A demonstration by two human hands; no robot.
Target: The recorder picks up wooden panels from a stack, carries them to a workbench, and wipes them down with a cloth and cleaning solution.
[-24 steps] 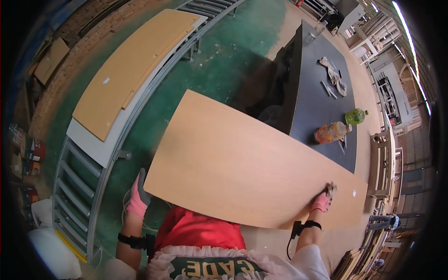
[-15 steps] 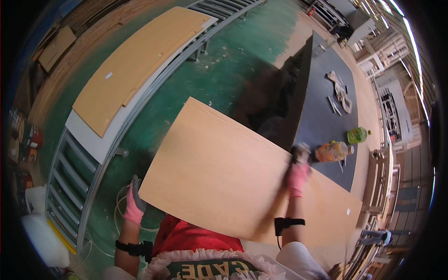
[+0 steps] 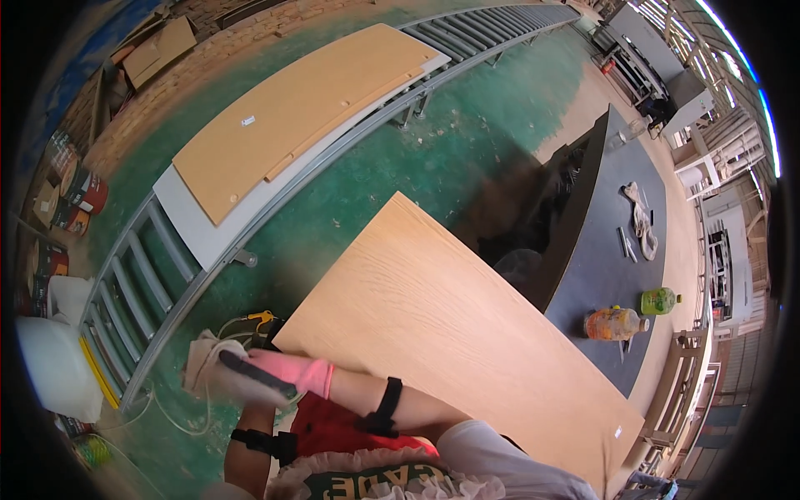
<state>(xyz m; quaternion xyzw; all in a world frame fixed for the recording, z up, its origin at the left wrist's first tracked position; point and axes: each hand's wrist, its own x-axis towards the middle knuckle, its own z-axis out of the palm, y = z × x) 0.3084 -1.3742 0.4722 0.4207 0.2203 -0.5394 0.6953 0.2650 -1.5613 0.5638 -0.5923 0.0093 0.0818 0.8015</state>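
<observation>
Two bare forearms (image 3: pixel 354 393) with black straps (image 3: pixel 381 410) near the bottom, the right one stretched leftward across a red garment (image 3: pixel 333 427). Clenched round a crumpled pale beige cloth (image 3: pixel 200 360): right hand (image 3: pixel 262 375), blurred, in a pink and grey glove. Left hand mostly hidden behind it, impossible to tell whether loose or gripping. Just beside both hands, left corner of a long, rectangular, light-brown wood-grained board (image 3: pixel 450 317), slanting across the front toward the lower right, with a small white label (image 3: pixel 618 431) near the right end. Close behind that corner, a small yellow tool (image 3: pixel 262 317).

Past the long far edge of the board, a dark grey, flat-topped desk (image 3: pixel 583 283). On top, a clear plastic bottle with orange colouring (image 3: pixel 612 324), a green plastic bottle (image 3: pixel 658 301) near it, then slim pale rods (image 3: pixel 625 243) beside a crumpled, soiled whitish rag (image 3: pixel 640 218).

Across the green floor (image 3: pixel 333 250), to the left, a grey metal roller conveyor (image 3: pixel 137 268) bearing a white panel (image 3: pixel 187 212) beneath a tan flat board (image 3: pixel 300 108). Farther back, dark and red round buckets (image 3: pixel 92 192); at upper right, pale grey machinery (image 3: pixel 637 37).
</observation>
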